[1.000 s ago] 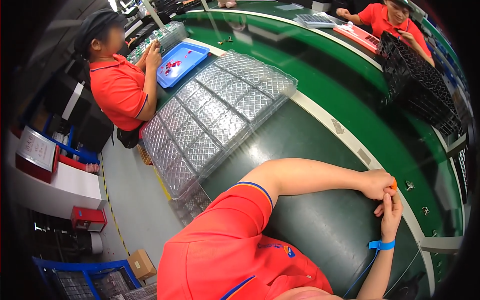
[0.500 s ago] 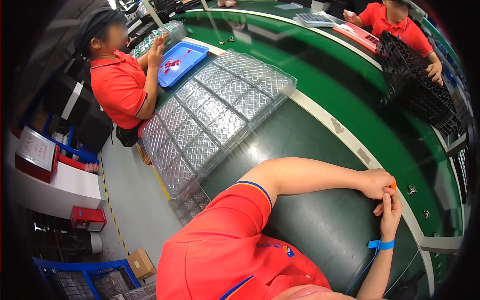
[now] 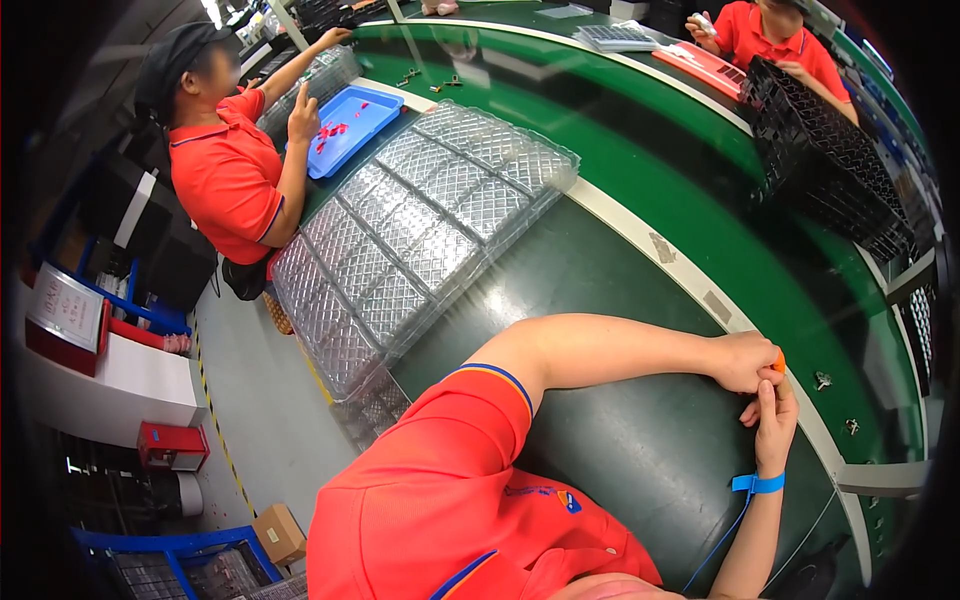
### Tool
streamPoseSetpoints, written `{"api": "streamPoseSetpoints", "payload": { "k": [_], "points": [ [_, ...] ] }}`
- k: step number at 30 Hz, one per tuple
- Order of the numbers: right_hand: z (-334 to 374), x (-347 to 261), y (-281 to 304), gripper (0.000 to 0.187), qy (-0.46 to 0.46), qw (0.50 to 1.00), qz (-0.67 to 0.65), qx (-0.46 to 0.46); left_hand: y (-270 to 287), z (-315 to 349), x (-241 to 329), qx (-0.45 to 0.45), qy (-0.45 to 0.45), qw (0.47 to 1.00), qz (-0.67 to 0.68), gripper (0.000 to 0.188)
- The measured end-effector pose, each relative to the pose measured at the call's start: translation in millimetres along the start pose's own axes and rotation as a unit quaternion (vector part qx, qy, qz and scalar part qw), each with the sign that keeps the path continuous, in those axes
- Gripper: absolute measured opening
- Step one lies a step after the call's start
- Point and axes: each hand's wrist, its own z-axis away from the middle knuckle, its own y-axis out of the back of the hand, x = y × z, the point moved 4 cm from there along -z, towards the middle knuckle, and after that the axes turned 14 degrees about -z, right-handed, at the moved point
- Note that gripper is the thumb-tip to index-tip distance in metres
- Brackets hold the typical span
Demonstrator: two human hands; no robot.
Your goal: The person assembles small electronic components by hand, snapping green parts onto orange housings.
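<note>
My left hand (image 3: 743, 361) reaches across from the left with its fingers curled closed. At its fingertips shows a small orange piece (image 3: 780, 361); whether it is worn on a finger or held I cannot tell. Just below, my right hand (image 3: 774, 425) meets it, thumb and fingers pinched together and touching the left fingers. Anything between the fingers is hidden. Around my right wrist sits a blue strap (image 3: 757, 484) with a thin blue cord. Both hands are over the dark green tabletop (image 3: 640, 430), near its pale edge strip.
Clear plastic trays (image 3: 420, 225) with a diamond pattern lie to the left. Beyond them, a blue tray (image 3: 350, 128) holds small red pieces beside a co-worker (image 3: 225, 170). Small metal parts (image 3: 823, 381) rest on the green belt. Black crates (image 3: 825, 165) stand near another co-worker (image 3: 775, 40).
The left co-worker has stretched one arm out toward the back. The right co-worker's hand has left the black crates. My two hands keep the same touching pose; the view has shifted slightly.
</note>
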Motion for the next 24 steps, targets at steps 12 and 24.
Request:
{"api": "streamPoseSetpoints", "payload": {
  "k": [12,24],
  "points": [
    [-0.2,-2.8,-1.7,0.026,-0.007,1.000,-0.005,0.002,1.8,1.4,1.6,0.004,-0.002,1.000,0.011,0.019],
    [-0.8,-1.8,-1.1,0.026,-0.003,1.000,0.001,0.000,1.9,1.4,1.6,0.016,-0.005,1.000,0.019,0.020]
  ]
}}
